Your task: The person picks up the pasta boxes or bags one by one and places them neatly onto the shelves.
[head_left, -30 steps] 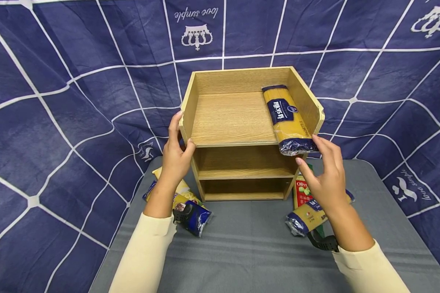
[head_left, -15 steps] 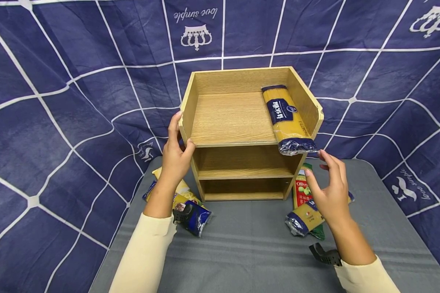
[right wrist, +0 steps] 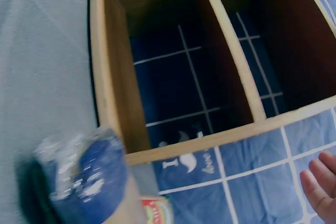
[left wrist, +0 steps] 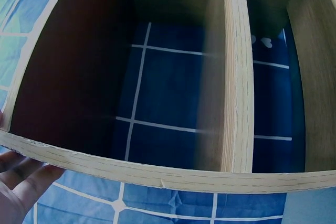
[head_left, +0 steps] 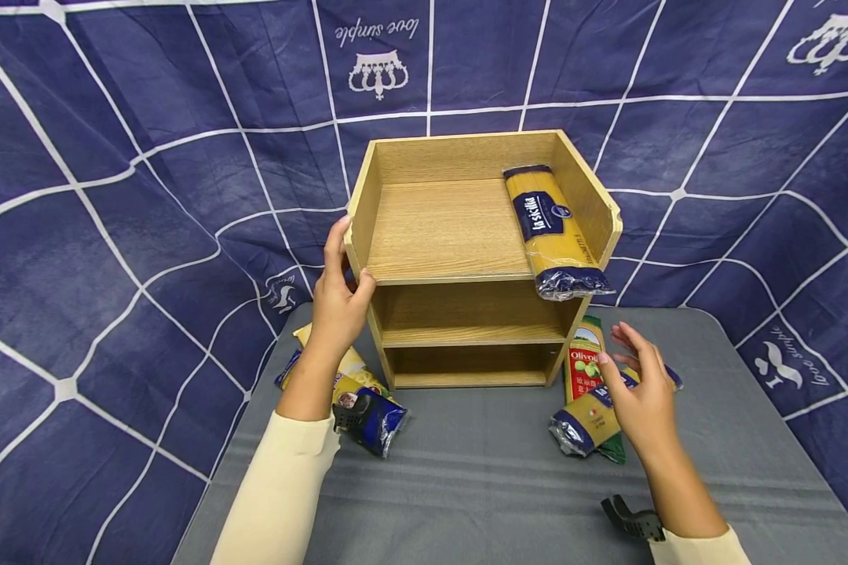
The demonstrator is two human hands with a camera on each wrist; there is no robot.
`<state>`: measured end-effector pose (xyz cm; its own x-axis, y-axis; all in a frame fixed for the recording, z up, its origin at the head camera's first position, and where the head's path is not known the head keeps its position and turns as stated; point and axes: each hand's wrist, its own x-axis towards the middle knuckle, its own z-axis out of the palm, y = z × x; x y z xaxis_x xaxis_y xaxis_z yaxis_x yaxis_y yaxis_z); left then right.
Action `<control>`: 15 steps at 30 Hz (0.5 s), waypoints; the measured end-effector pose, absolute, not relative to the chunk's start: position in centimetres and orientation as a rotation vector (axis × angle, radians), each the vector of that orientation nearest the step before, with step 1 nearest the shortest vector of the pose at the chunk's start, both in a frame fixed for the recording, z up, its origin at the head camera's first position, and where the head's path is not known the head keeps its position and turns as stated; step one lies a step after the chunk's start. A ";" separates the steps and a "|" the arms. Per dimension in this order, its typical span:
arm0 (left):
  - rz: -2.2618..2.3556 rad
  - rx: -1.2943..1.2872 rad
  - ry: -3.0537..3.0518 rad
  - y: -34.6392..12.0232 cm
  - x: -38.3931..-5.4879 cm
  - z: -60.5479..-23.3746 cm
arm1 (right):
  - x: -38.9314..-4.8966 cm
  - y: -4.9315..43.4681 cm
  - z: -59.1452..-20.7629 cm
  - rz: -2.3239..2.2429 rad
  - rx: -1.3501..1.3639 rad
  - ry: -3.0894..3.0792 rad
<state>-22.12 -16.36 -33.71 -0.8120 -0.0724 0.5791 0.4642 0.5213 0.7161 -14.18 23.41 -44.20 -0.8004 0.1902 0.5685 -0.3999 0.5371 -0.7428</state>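
My left hand (head_left: 342,302) grips the front edge of the left side panel of a wooden shelf unit (head_left: 459,235); in the left wrist view its fingers (left wrist: 39,184) lie against the outside of that edge. On the top tier, along the right side, lies a bag of spaghetti (head_left: 553,227), its near end jutting past the front. My right hand (head_left: 639,396) holds nothing, fingers loosely bent, over a second spaghetti bag (head_left: 590,424). Under that bag is a red and green Olivoli pasta packet (head_left: 581,361), partly covered. The right wrist view shows the second bag's blue end (right wrist: 102,177), blurred.
Left of the unit, a blue and yellow packet (head_left: 381,416) and a pale yellow packet (head_left: 353,365) lie partly behind the left arm. A grey cloth (head_left: 480,471) covers the table. Blue curtains with white lines (head_left: 466,63) stand behind and at both sides.
My right hand has drawn away from the near end of the top spaghetti bag, down to above the bags on the right. The left hand has stayed on the panel.
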 end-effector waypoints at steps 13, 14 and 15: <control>-1.271 -0.323 -2.202 -16.4 -22.2 -33.8 | -12.6 25.0 -48.5 1.339 -0.097 -2.364; -1.269 -0.322 -2.201 -16.4 -22.2 -33.8 | -12.4 25.2 -48.8 1.344 -0.113 -2.370; -1.267 -0.321 -2.201 -16.4 -22.2 -33.8 | -12.3 25.4 -49.2 1.353 -0.124 -2.373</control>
